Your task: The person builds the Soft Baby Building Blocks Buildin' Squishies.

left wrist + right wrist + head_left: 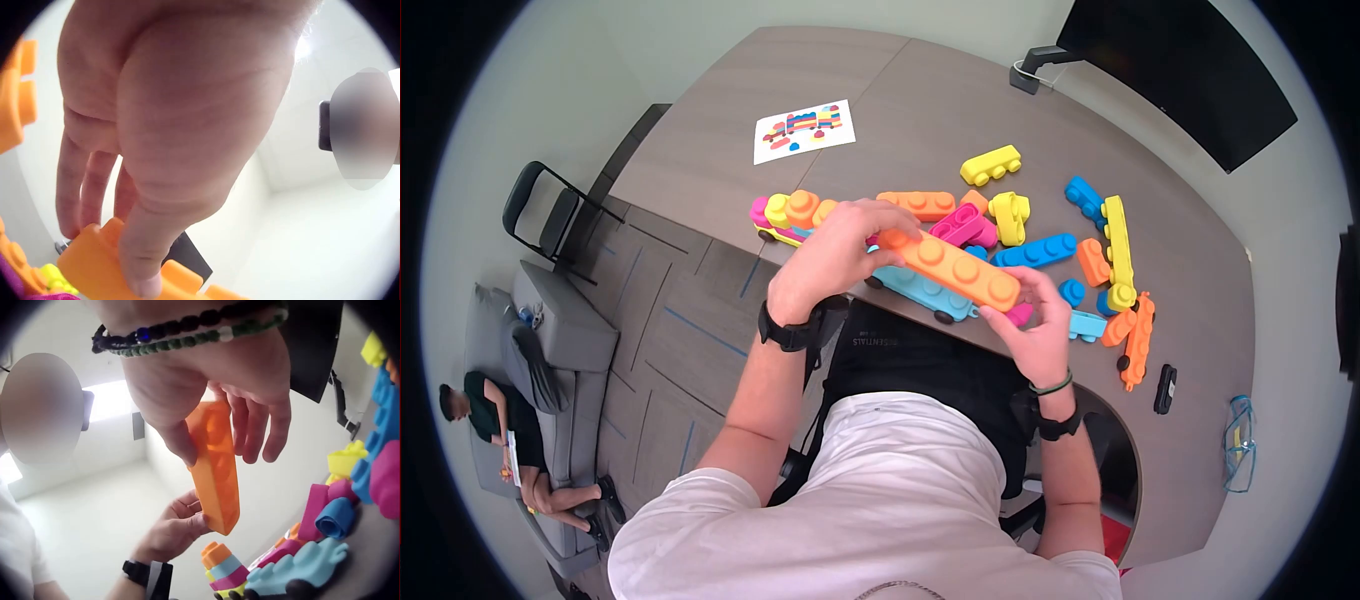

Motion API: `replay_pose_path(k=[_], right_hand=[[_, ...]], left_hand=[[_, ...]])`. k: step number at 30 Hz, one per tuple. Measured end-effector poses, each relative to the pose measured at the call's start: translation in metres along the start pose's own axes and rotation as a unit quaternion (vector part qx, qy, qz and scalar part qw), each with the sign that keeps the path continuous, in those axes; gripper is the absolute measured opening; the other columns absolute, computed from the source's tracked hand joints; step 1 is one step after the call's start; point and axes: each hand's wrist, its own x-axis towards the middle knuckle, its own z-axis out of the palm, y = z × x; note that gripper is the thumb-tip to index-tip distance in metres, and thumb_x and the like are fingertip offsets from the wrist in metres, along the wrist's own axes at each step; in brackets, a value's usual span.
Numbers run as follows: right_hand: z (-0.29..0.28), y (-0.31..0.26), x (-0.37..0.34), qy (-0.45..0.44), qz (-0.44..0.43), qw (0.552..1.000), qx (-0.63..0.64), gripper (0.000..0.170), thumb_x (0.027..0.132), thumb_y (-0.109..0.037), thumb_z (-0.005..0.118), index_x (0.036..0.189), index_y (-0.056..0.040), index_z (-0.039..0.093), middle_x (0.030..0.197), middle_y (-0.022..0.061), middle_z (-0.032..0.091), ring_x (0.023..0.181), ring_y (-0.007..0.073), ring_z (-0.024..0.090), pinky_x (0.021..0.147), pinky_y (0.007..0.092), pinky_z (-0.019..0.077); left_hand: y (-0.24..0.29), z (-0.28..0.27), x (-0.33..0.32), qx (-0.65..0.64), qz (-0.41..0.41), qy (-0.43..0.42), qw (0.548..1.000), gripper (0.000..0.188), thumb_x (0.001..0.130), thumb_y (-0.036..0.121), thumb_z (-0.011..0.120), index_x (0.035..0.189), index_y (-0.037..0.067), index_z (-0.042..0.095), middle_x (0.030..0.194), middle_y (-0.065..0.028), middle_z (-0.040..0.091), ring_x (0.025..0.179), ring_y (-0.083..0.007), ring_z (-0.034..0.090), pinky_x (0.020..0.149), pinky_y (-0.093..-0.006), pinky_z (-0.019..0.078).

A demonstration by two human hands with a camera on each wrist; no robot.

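A long orange block [950, 268] with a row of round studs is held between both hands, above a light blue wheeled base [920, 292]. My left hand [840, 250] pinches its left end, thumb on the near side, as the left wrist view shows with the orange block [94, 265]. The right hand [1040, 330] grips the other end between thumb and fingers; in the right wrist view the block [215, 469] hangs from that hand [206, 381]. Left of the base stands a wheeled row of blocks [802, 208] in pink, yellow and orange.
Loose blocks lie beyond and to the right, among them a blue one [1035, 250], a yellow one [990, 165] and an orange wheeled base [1138, 342]. A printed picture sheet [804, 131] lies farther back. A monitor [1190, 75] stands at the back right; a person sits on a sofa [570, 320] at left.
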Motion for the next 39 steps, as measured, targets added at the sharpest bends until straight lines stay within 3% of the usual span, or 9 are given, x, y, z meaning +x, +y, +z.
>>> replay_pose_path(k=[2,4,7,11,24,27,29,32,39], right_hand=[[0.006,0.003,0.001,-0.023,0.045,0.980,-0.190,0.057,0.086,-0.004,0.094,0.138,-0.0026,0.072,0.117,0.0071,0.080,0.097,0.0146,0.077,0.080,0.0322,0.0585],[0.018,0.015,-0.001,-0.009,0.018,0.981,-0.192,0.058,0.083,-0.007,0.095,0.137,-0.0048,0.074,0.114,0.0098,0.079,0.091,0.0192,0.075,0.075,0.0357,0.0568],[0.024,0.029,-0.004,-0.003,-0.005,0.981,-0.196,0.054,0.083,-0.010,0.096,0.133,-0.0031,0.076,0.115,0.0156,0.079,0.096,0.0306,0.076,0.084,0.0424,0.0618],[0.023,0.034,-0.008,-0.045,-0.029,0.968,-0.243,0.052,0.087,-0.014,0.094,0.134,-0.0033,0.075,0.118,0.0173,0.079,0.105,0.0357,0.076,0.091,0.0451,0.0629],[0.023,0.039,-0.012,-0.075,-0.033,0.952,-0.294,0.057,0.087,-0.019,0.095,0.138,-0.0042,0.074,0.128,0.0166,0.077,0.118,0.0394,0.073,0.098,0.0486,0.0607],[0.014,0.035,-0.002,-0.103,-0.057,0.953,-0.279,0.056,0.093,-0.032,0.091,0.139,-0.0039,0.074,0.136,0.0174,0.075,0.124,0.0399,0.071,0.102,0.0488,0.0603],[0.010,0.035,0.005,-0.076,-0.056,0.954,-0.286,0.059,0.102,-0.049,0.080,0.139,-0.0035,0.075,0.149,0.0210,0.069,0.132,0.0424,0.067,0.108,0.0508,0.0582],[0.010,0.044,0.010,-0.091,-0.022,0.936,-0.339,0.066,0.107,-0.061,0.068,0.139,-0.0036,0.076,0.158,0.0247,0.062,0.139,0.0450,0.063,0.113,0.0540,0.0548],[0.014,0.051,0.019,-0.126,0.033,0.934,-0.334,0.069,0.107,-0.064,0.066,0.139,-0.0048,0.077,0.162,0.0272,0.059,0.141,0.0468,0.060,0.118,0.0560,0.0489]], left_hand=[[-0.004,0.003,-0.004,0.067,-0.037,0.007,0.997,0.039,0.081,-0.006,0.088,0.118,0.003,0.080,0.124,-0.0125,0.082,0.113,-0.0369,0.077,0.093,-0.0442,0.0612],[-0.006,0.006,-0.007,0.087,-0.073,-0.002,0.994,0.037,0.081,-0.008,0.086,0.117,0.002,0.080,0.122,-0.0138,0.082,0.112,-0.0380,0.076,0.093,-0.0448,0.0610],[-0.019,0.010,-0.011,0.112,-0.106,-0.028,0.988,0.034,0.082,-0.010,0.082,0.115,0.001,0.080,0.119,-0.0154,0.082,0.108,-0.0396,0.076,0.094,-0.0460,0.0608],[-0.028,0.016,-0.010,0.112,-0.127,-0.051,0.984,0.032,0.083,-0.010,0.079,0.113,0.000,0.081,0.116,-0.0162,0.082,0.107,-0.0404,0.076,0.095,-0.0468,0.0607],[-0.043,0.033,-0.015,0.122,-0.147,-0.052,0.980,0.039,0.081,-0.009,0.081,0.119,0.001,0.080,0.117,-0.0192,0.081,0.113,-0.0409,0.076,0.099,-0.0468,0.0608],[-0.047,0.039,-0.017,0.128,-0.141,-0.048,0.981,0.040,0.081,-0.009,0.082,0.119,0.001,0.080,0.116,-0.0198,0.081,0.114,-0.0414,0.075,0.100,-0.0474,0.0606],[-0.043,0.039,-0.016,0.131,-0.146,-0.045,0.980,0.039,0.081,-0.008,0.082,0.119,0.001,0.080,0.117,-0.0200,0.080,0.114,-0.0418,0.075,0.100,-0.0477,0.0604],[-0.037,0.037,-0.016,0.134,-0.153,-0.053,0.978,0.040,0.082,-0.007,0.083,0.120,0.002,0.080,0.118,-0.0196,0.080,0.115,-0.0420,0.075,0.101,-0.0477,0.0603],[-0.041,0.038,-0.016,0.122,-0.151,-0.056,0.979,0.040,0.083,-0.006,0.082,0.122,0.004,0.079,0.120,-0.0182,0.080,0.116,-0.0416,0.074,0.102,-0.0474,0.0600]])
